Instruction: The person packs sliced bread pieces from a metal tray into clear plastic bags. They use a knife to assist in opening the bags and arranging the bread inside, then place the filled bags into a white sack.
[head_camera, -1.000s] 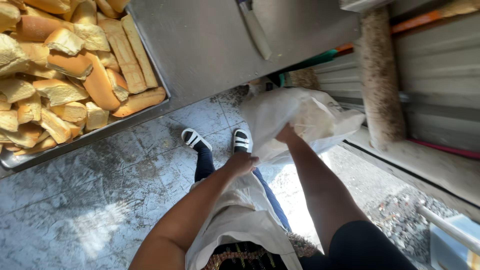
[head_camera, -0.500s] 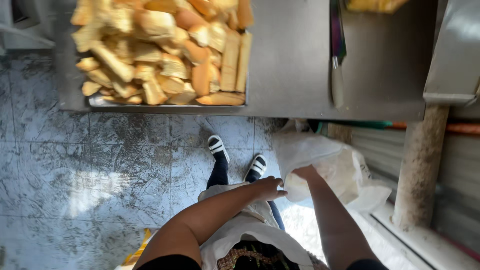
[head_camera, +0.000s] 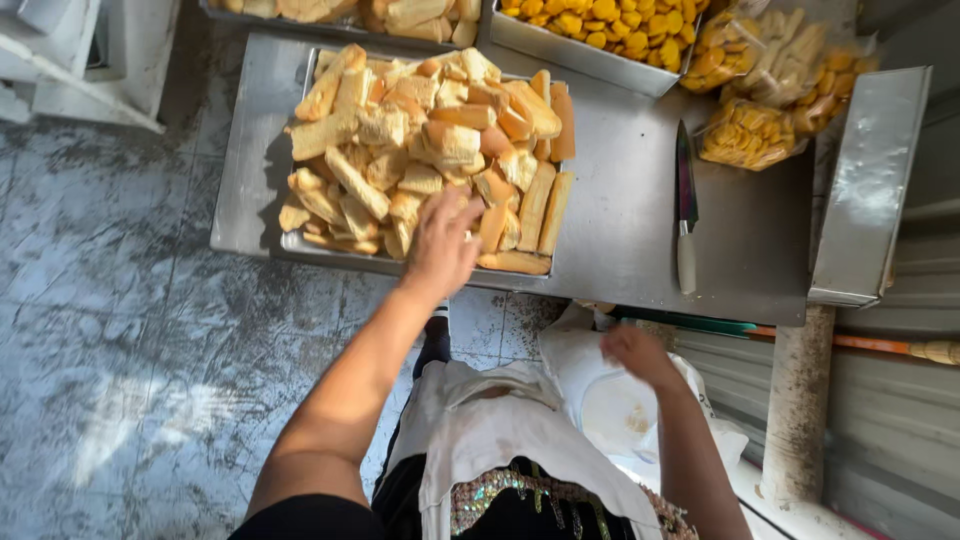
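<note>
Closest in, low at the person's waist, the right hand has its grip pinched shut on the rim of a white plastic bag, holding the mouth open below the edge of the tabletop. The bag looks thin and limp; it would sag shut if let go, so the rim is the sensible place to keep hold.

A little farther out, the left hand stretches over the near edge of a metal tray with its fingers spread apart, lying on the heap of bread pieces; whether any piece is actually grasped I cannot tell from here. The pieces are golden, cut into sticks and chunks, piled loosely across the tray. They look dry, light and rigid, probably crumbly at the corners, so a gentle pinch across the short sides of one stick, or a loose scoop of a few, would suit better than a squeeze. The pile may shift when one is pulled out.

To the right on the same tabletop lies a knife, pale handle toward the person, well apart from both hands. Beyond it, at the far edge, sit clear bags of yellow snacks and another tray of small yellow pieces.
</note>
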